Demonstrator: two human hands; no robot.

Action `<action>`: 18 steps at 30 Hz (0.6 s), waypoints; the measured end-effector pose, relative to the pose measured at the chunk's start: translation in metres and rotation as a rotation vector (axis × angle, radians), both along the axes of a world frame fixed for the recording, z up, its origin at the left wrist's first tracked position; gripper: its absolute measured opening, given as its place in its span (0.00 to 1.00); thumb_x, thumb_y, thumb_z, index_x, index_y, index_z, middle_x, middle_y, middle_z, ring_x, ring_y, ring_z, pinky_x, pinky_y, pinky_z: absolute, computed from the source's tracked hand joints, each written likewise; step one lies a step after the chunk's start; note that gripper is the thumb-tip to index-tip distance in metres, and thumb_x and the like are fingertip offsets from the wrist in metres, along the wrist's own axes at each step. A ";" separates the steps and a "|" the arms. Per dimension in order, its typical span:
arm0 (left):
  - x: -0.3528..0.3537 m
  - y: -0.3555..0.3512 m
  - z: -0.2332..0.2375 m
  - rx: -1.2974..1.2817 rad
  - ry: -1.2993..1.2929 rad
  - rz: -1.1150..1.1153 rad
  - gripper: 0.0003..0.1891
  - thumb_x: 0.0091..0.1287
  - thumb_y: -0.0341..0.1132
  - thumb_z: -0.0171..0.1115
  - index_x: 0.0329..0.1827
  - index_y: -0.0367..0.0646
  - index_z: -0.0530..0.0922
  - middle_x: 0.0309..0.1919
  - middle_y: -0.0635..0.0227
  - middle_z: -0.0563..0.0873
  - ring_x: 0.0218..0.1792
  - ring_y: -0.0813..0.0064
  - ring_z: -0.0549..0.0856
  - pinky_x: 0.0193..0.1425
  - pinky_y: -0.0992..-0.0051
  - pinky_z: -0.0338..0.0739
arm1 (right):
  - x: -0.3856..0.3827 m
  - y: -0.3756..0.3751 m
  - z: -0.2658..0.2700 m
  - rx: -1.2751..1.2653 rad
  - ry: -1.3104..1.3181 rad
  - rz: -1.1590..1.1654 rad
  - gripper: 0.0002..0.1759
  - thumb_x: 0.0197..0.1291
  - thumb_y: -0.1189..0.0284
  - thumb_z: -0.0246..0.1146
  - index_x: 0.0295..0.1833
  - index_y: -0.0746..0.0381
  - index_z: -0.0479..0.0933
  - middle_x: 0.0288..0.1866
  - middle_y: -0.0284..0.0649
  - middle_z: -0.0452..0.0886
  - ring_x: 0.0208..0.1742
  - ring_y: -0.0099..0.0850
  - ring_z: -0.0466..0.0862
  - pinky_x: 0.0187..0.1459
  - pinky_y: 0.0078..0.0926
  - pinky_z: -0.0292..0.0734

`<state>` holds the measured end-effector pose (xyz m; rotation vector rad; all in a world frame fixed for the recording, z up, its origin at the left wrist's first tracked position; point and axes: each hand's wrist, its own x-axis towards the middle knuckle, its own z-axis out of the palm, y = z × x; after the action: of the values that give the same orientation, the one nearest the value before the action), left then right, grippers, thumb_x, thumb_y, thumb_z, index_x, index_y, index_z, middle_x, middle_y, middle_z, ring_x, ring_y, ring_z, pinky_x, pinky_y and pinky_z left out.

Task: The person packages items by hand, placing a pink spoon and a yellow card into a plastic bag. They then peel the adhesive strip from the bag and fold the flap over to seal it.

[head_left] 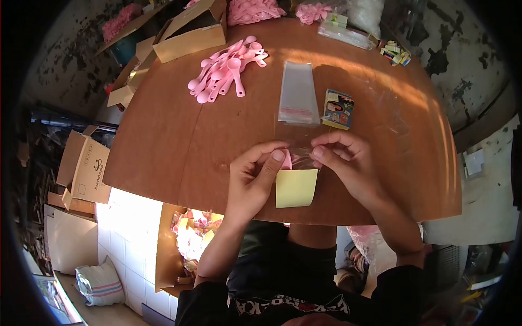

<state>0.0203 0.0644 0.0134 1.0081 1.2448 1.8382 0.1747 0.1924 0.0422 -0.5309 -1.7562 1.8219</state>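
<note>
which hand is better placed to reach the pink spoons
Probably the left hand: the spoons lie on its side, while the right hand sits nearer the cards. Both pinch the bag.

We are in a small, makeshift packing workshop: the round wooden table [179,146] carries a heap of pink plastic spoons [225,70], a stack of clear bags [298,92], printed cards [338,108] and, at its near edge, a single bag [300,154] with a yellow card [296,188]. Open cardboard boxes [84,165] crowd the floor and the table's far side, more pink stock [253,10] is piled behind, and the wall [457,49] is stained and peeling.
</note>
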 end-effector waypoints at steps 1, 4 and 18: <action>0.000 0.000 -0.001 -0.006 0.007 -0.003 0.12 0.74 0.31 0.58 0.54 0.33 0.79 0.39 0.63 0.88 0.40 0.81 0.84 0.48 0.80 0.78 | 0.000 -0.001 -0.001 0.001 0.017 -0.019 0.10 0.64 0.76 0.65 0.49 0.69 0.78 0.44 0.38 0.83 0.44 0.23 0.83 0.47 0.21 0.81; 0.001 0.001 -0.002 0.066 -0.043 -0.024 0.12 0.75 0.31 0.56 0.55 0.34 0.79 0.39 0.63 0.88 0.40 0.81 0.85 0.45 0.80 0.79 | 0.002 0.001 -0.008 -0.006 0.039 -0.039 0.11 0.64 0.77 0.65 0.50 0.69 0.78 0.44 0.39 0.83 0.42 0.23 0.83 0.46 0.21 0.81; -0.009 -0.007 -0.010 0.076 -0.004 -0.003 0.10 0.75 0.28 0.54 0.53 0.35 0.80 0.33 0.71 0.86 0.30 0.90 0.80 0.32 0.87 0.73 | 0.006 -0.001 -0.014 0.045 0.109 0.061 0.07 0.67 0.81 0.60 0.45 0.70 0.82 0.40 0.40 0.85 0.41 0.23 0.83 0.47 0.22 0.79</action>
<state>0.0111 0.0573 0.0034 1.0459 1.1783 1.8969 0.1803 0.1909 0.0281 -0.3567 -1.7521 1.8128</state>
